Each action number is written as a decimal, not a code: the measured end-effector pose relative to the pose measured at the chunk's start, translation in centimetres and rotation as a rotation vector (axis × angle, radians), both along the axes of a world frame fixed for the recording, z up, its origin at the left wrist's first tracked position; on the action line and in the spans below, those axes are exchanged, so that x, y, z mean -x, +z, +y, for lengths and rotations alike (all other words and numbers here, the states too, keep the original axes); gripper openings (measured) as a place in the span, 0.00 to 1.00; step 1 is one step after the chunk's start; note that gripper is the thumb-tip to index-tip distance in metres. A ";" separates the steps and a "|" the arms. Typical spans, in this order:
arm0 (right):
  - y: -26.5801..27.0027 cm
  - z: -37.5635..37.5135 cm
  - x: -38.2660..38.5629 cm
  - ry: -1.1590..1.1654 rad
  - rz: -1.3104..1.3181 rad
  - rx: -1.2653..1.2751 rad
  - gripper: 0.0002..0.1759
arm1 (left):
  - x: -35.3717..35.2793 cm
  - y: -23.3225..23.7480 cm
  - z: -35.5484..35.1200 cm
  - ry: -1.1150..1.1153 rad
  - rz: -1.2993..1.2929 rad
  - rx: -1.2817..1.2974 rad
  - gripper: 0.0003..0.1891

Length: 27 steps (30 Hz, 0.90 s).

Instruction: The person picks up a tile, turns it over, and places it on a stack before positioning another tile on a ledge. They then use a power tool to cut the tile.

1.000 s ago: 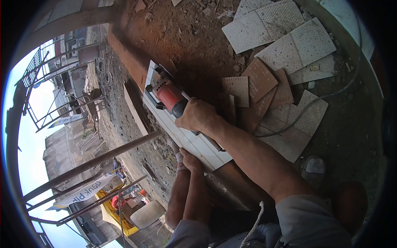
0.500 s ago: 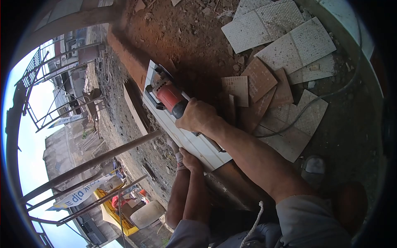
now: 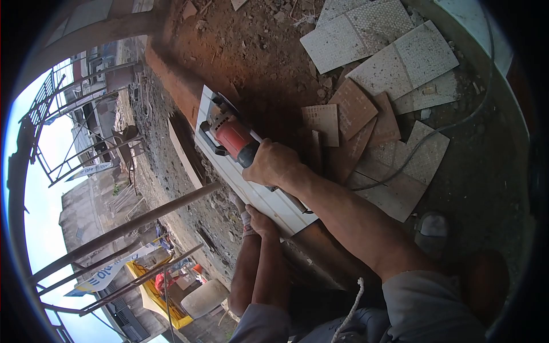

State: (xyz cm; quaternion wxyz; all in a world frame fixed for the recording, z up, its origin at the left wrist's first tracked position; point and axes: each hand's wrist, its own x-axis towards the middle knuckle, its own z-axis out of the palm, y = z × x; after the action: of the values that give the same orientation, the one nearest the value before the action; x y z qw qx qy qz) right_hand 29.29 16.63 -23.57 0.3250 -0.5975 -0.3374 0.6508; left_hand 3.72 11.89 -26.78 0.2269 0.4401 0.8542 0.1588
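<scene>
My right hand (image 3: 270, 164) is wrapped round the dark rear grip of a red power cutter (image 3: 233, 137). The cutter rests on a long white tile (image 3: 260, 197) with thin lines along it, near its far end. At the tile's near left edge my left hand (image 3: 261, 222) holds it, with the fingers partly hidden beneath. A knee or leg lies beside my left forearm. The tile lies over the edge of a reddish ledge (image 3: 180, 80). The cutter's blade is hidden from view.
Broken brown tiles (image 3: 353, 108) and speckled pale tiles (image 3: 403, 60) lie to the right, with a cable (image 3: 452, 127) curving across. A metal bar (image 3: 126, 231) slants at the left over rubble ground. A foot (image 3: 433, 230) is at the lower right.
The view has shifted slightly, so the loose tiles appear a little further left. Both hands, the cutter and the white tile keep nearly the same positions relative to each other.
</scene>
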 end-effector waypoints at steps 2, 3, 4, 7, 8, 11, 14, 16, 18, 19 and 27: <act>0.2 -0.2 -0.3 0.002 0.002 -0.005 0.40 | 0.6 -0.1 0.2 0.029 -0.023 0.018 0.41; 0.3 -0.3 -0.5 0.009 0.012 -0.001 0.40 | 0.9 -0.3 0.2 0.058 -0.045 0.037 0.40; 0.3 -0.4 -0.5 0.016 0.023 0.003 0.40 | 1.2 -0.4 0.2 0.058 -0.045 0.037 0.40; 0.0 -0.3 -0.1 0.011 0.016 -0.003 0.40 | 1.3 -0.7 0.1 0.020 -0.087 -0.007 0.40; 0.0 -0.4 -0.1 0.011 0.016 -0.003 0.40 | 1.2 -0.7 0.1 0.035 -0.118 -0.020 0.40; 0.1 -0.4 -0.3 0.020 0.028 0.001 0.40 | 1.2 -0.7 0.1 0.057 -0.142 -0.028 0.40; 0.2 -0.5 -0.4 0.023 0.028 0.005 0.40 | 1.2 -0.6 0.1 0.061 -0.109 -0.007 0.41; 0.3 -0.5 -0.5 0.029 0.036 0.004 0.40 | 1.1 -0.5 0.1 0.059 -0.083 0.009 0.41; 0.2 -0.5 -0.5 0.028 0.037 0.002 0.40 | 1.1 -0.6 0.2 0.061 -0.043 0.013 0.41; 0.2 -0.6 -0.5 0.027 0.037 -0.001 0.40 | 1.1 -0.6 0.2 0.061 -0.043 0.013 0.41; 0.2 -0.8 -0.3 0.023 0.023 -0.004 0.41 | 2.2 -1.3 0.2 0.029 -0.101 -0.040 0.39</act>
State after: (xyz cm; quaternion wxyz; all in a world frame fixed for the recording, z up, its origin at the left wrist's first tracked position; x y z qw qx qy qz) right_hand 29.64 15.83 -23.39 0.3226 -0.5855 -0.3419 0.6605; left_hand 1.51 12.11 -28.05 0.2588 0.4236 0.8445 0.2012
